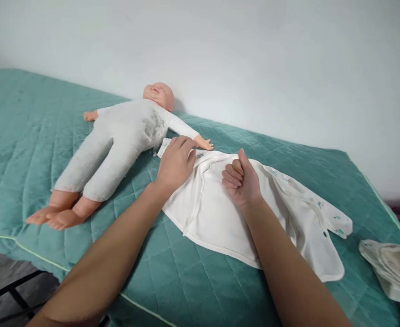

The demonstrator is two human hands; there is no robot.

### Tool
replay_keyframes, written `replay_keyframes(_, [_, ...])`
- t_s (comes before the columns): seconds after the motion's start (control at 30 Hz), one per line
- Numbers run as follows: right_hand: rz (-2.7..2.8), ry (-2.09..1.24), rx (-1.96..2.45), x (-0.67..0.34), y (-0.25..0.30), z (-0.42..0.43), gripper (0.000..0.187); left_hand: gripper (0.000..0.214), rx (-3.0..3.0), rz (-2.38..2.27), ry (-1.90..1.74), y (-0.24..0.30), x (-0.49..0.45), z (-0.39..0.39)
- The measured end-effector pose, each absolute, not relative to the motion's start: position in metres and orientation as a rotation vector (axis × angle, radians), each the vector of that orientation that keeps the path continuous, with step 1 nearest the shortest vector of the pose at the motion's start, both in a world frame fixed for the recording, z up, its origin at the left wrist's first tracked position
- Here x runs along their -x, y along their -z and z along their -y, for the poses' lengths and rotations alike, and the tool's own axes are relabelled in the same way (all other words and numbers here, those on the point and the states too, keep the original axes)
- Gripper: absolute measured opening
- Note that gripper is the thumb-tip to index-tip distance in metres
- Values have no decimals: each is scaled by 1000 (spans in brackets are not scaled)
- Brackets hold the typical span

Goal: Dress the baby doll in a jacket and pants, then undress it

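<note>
At centre of the bed (32, 122), left hand (176, 161) laid flat, palm down, fingers extended and close together, on the upper corner of a white baby garment (213, 213), beside its small label (163, 146); right hand (241, 179) resting on the garment's middle, fingers curled into the palm, thumb raised; cloth pinched inside or not, impossible to tell; garment spread open on the teal quilted cover, printed sleeve (336, 222) trailing to the right; just beyond the left hand, a doll (118, 136) in a white body suit, supine, arms out, one doll hand (207, 145) close to the garment's top edge, bare feet toward the near edge of the bed; at far right, a second crumpled printed garment (391, 268); behind, a plain pale wall (254, 54); at lower left, dark bed frame (12, 290).
</note>
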State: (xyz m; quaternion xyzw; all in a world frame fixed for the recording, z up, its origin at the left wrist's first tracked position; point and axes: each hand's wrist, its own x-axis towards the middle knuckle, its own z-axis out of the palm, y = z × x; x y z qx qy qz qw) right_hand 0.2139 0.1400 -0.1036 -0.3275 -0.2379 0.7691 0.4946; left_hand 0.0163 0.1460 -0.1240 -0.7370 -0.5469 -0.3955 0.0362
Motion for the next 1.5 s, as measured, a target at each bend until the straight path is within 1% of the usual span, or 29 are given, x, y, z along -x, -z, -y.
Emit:
replay_keyframes(0.17, [627, -1860, 728, -217, 103, -137, 65, 23, 2629, 1677, 1315, 122, -22, -141])
replay_keyframes(0.23, [643, -1854, 691, -219, 104, -137, 64, 28, 2789, 1618, 1286, 122, -22, -140])
replay_keyframes(0.37, [704, -1808, 701, -218, 103, -133, 60, 46, 2944, 1567, 1040, 127, -23, -141])
replay_keyframes(0.47, [828, -1679, 751, -219, 97, -125, 59, 53, 2966, 1592, 875, 132, -21, -142])
replay_keyframes(0.57, [1098, -1342, 872, -240, 87, -116, 55, 55, 2933, 1615, 841, 136, -19, -145])
replay_keyframes(0.67, [1326, -880, 1130, -294, 83, -110, 42, 57, 2903, 1630, 862, 141, -17, -147])
replay_keyframes(0.73, [1346, -580, 1388, -343, 87, -107, 32, 56, 2880, 1661, 873, 144, -17, -148])
replay_keyframes(0.8, [1336, -261, 1790, -390, 95, -103, 25, 55, 2862, 1694, 885, 146, -17, -149])
replay_keyframes(0.83, [1351, -115, 1998, -409, 101, -101, 22, 54, 2856, 1706, 895, 146, -17, -149])
replay_keyframes(0.87, [1375, -47, 2159, -424, 106, -99, 23, 54, 2850, 1716, 910, 146, -18, -149])
replay_keyframes(0.93, [1496, -22, 2283, -439, 114, -97, 25, 53, 2838, 1744, 938, 144, -19, -147])
replay_keyframes(1.07, [1756, -54, 2405, -444, 115, -101, 39, 50, 2783, 1882, 990, 137, -23, -143])
replay_keyframes(1.1, [1708, -25, 2420, -446, 113, -103, 39, 48, 2777, 1897, 1009, 135, -24, -142])
replay_keyframes(1.17, [1554, 87, 2400, -454, 110, -105, 32, 43, 2742, 1889, 1097, 131, -25, -140])
replay_keyframes(1.23, [1433, 221, 2307, -463, 109, -104, 22, 34, 2595, 1892, 1251, 128, -25, -139])
replay_keyframes(1.3, [1399, 287, 2168, -465, 110, -97, 21, 27, 2352, 1940, 1409, 127, -24, -138])
replay_keyframes(1.33, [1391, 285, 2081, -462, 110, -93, 25, 27, 2241, 1970, 1465, 126, -23, -138])
replay_keyframes(1.4, [1346, 214, 1920, -451, 109, -83, 36, 34, 2120, 2008, 1533, 125, -23, -136])
replay_keyframes(1.5, [1240, 49, 1751, -432, 106, -69, 45, 42, 2126, 2018, 1583, 123, -25, -132])
